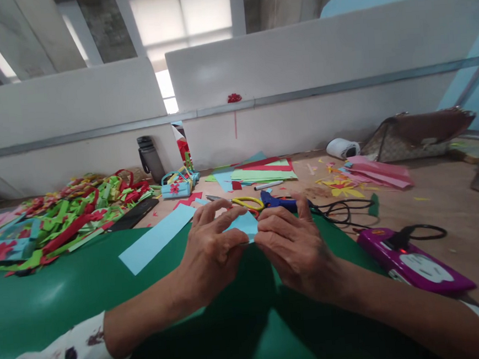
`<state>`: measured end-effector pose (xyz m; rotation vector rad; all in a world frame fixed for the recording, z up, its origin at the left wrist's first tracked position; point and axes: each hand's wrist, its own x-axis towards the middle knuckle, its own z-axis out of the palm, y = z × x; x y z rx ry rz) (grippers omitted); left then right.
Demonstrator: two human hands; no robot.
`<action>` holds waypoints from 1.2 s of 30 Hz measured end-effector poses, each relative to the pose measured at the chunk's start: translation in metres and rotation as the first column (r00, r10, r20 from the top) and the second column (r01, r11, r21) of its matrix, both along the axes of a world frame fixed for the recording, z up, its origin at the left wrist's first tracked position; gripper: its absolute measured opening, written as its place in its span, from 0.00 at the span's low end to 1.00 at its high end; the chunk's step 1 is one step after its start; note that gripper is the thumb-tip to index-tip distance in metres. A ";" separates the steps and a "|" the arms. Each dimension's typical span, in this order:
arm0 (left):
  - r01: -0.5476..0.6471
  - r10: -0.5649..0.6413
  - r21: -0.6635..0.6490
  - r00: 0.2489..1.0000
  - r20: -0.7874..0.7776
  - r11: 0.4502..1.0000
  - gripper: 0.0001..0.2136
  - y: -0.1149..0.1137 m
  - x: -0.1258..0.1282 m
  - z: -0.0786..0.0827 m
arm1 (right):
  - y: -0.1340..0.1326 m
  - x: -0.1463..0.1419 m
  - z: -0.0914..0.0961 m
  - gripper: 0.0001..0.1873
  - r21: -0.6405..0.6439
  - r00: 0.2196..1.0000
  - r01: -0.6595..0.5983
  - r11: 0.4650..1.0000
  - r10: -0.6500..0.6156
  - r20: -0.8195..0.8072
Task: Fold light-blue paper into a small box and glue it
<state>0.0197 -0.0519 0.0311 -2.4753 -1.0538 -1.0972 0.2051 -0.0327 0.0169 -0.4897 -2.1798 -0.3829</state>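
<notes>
Between my two hands is a small piece of light blue paper, partly hidden by the fingers. My left hand pinches its left lower edge with thumb and fingers. On the other side, my right hand grips its right edge, fingers curled. A longer light blue paper strip lies flat on the green mat, left of my left hand. Just beyond the hands are yellow-handled scissors and a blue glue gun, both partly covered from view.
A purple power box with a plugged-in cable sits at right. Green and red paper pieces pile up at left, near a dark bottle. Coloured sheets, a white marker, pink paper and a brown bag lie further back.
</notes>
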 end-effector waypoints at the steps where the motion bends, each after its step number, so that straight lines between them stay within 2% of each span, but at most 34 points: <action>1: -0.005 0.005 -0.002 1.000 -0.004 1.000 0.07 -0.001 -0.001 0.000 | 0.000 0.001 0.000 0.08 0.000 1.000 0.002 1.000 -0.002 0.002; 7: -0.037 0.036 -0.009 0.999 -0.034 0.999 0.09 -0.001 -0.006 0.000 | 0.004 0.000 -0.003 0.08 0.003 0.999 0.045 0.999 -0.045 -0.001; 15: 0.018 -0.019 -0.018 0.998 -0.053 1.000 0.10 -0.003 0.001 -0.003 | 0.000 -0.003 -0.005 0.10 0.052 0.999 0.030 0.998 -0.032 0.028; 22: 0.027 -0.028 -0.019 0.999 -0.018 0.999 0.08 0.002 -0.012 -0.008 | 0.002 0.000 -0.007 0.08 0.019 0.996 0.059 0.998 -0.060 0.067; 28: 0.017 -0.017 -0.034 1.000 0.009 0.999 0.08 0.005 -0.015 -0.006 | 0.006 -0.001 -0.008 0.08 -0.034 0.994 0.076 0.997 -0.073 0.076; 32: 0.015 -0.013 -0.052 0.998 0.055 0.999 0.07 0.008 -0.018 -0.004 | 0.008 0.000 -0.005 0.09 -0.093 0.998 0.063 0.994 -0.062 0.016; 36: 0.011 -0.004 -0.087 0.997 0.080 0.996 0.05 0.009 -0.018 -0.005 | 0.005 -0.001 -0.003 0.06 -0.159 0.999 0.041 0.986 -0.045 -0.025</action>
